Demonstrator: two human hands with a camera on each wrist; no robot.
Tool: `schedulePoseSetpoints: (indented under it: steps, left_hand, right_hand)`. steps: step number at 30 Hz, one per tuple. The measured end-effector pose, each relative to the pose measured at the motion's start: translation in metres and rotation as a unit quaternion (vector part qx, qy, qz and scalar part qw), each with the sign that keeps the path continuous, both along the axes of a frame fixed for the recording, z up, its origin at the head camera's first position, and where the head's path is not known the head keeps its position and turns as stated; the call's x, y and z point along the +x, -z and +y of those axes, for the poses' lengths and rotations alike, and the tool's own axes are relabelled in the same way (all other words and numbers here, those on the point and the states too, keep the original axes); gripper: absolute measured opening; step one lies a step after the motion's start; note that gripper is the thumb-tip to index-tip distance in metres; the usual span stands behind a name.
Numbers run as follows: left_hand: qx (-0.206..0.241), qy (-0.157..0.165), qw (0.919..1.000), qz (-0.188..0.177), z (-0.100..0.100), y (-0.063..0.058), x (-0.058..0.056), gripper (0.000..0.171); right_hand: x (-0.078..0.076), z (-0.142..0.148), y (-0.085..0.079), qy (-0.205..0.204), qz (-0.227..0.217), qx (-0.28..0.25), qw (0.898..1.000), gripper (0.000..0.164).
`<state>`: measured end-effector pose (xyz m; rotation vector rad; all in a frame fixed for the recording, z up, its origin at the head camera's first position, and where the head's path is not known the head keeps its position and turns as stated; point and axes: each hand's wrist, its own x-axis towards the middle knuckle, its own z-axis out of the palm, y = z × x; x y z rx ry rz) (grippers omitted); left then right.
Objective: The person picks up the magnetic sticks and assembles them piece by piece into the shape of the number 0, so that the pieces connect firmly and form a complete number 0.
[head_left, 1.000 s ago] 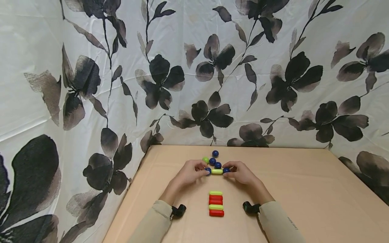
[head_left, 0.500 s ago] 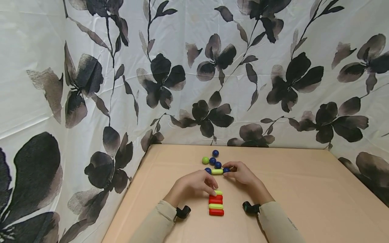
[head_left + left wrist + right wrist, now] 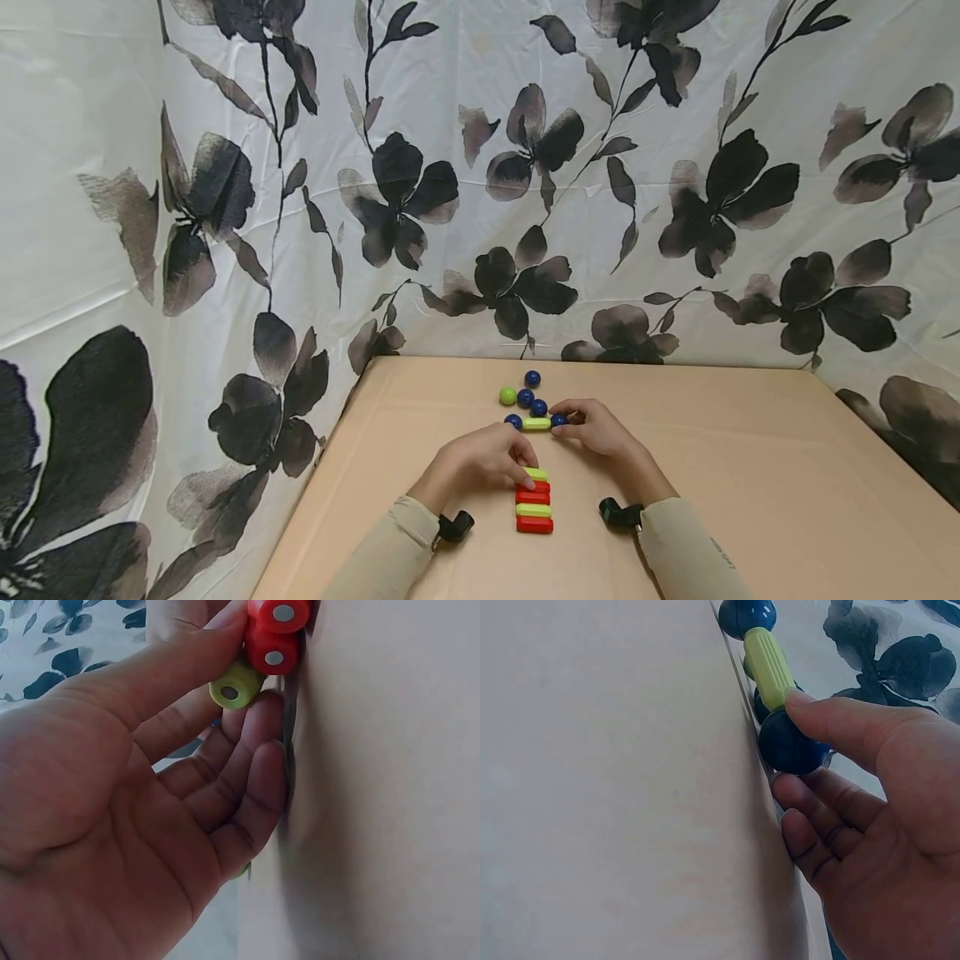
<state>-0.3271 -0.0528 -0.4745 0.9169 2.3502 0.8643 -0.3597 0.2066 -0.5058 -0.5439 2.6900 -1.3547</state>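
My left hand (image 3: 486,457) pinches the far yellow-green magnetic rod (image 3: 234,684) of a short row. Beside it lie two red magnetic rods (image 3: 274,651), close to the left thumb in the left wrist view. With thumb and fingers, my right hand (image 3: 600,427) holds a blue ball (image 3: 791,742) at the right end of another yellow-green rod (image 3: 769,667). At that rod's left end sits a second blue ball (image 3: 748,615). The left fingertips are partly hidden behind the rod in the left wrist view.
Beyond the joined rod, several blue balls (image 3: 525,397) and one green ball (image 3: 507,396) lie on the tan table (image 3: 750,467). Nearer me, another yellow-green rod (image 3: 533,510) and a red rod (image 3: 535,525) complete the row. A floral cloth (image 3: 450,75) hangs behind.
My left hand has let go of the left blue ball and come nearer to me, onto the far yellow-green rod of the row. The right hand stays at its ball.
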Motion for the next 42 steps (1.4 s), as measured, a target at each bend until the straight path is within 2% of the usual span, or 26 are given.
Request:
schedulePoseSetpoints:
  steps: [5, 9, 11, 14, 17, 19, 23, 30, 35, 42]
  left_hand:
    - [0.015, 0.000, 0.9998, -0.015, -0.002, -0.001, 0.000, 0.009]
    - [0.054, -0.012, 0.9968, -0.057, -0.007, -0.003, -0.002, 0.008]
    - [0.083, -0.024, 0.9934, -0.075, -0.009, -0.004, -0.004, 0.010]
    - [0.135, -0.040, 0.9838, -0.111, -0.013, -0.005, -0.007, 0.022]
    - [0.171, -0.036, 0.9746, -0.140, -0.017, -0.006, -0.009, 0.030]
    - [0.183, -0.030, 0.9695, -0.160, -0.019, -0.006, -0.010, 0.028]
    - [0.186, -0.022, 0.9684, -0.165, -0.023, -0.007, -0.012, 0.021]
    - [0.183, -0.014, 0.9694, -0.163, -0.027, -0.008, -0.013, 0.028]
    - [0.165, -0.033, 0.9760, -0.138, -0.029, -0.006, -0.014, 0.028]
    - [0.128, -0.064, 0.9845, -0.102, -0.027, 0.005, -0.016, 0.021]
  right_hand:
    - [-0.001, 0.001, 0.002, -0.002, 0.006, 0.005, 1.000, 0.029]
    - [-0.002, 0.002, 0.003, -0.009, 0.013, 0.005, 1.000, 0.030]
    - [-0.002, 0.003, 0.003, -0.014, 0.017, 0.006, 1.000, 0.030]
    - [-0.003, 0.003, 0.003, -0.017, 0.020, 0.005, 1.000, 0.031]
    - [-0.003, 0.003, 0.004, -0.017, 0.017, 0.006, 1.000, 0.031]
    - [-0.003, 0.003, 0.004, -0.015, 0.014, 0.006, 1.000, 0.031]
    - [-0.003, 0.003, 0.004, -0.017, 0.015, 0.003, 1.000, 0.031]
    - [-0.003, 0.002, 0.003, -0.016, 0.017, 0.006, 1.000, 0.031]
    - [-0.002, 0.001, 0.002, -0.006, 0.004, 0.006, 1.000, 0.030]
    - [-0.002, 0.000, 0.002, -0.002, -0.004, 0.001, 1.000, 0.030]
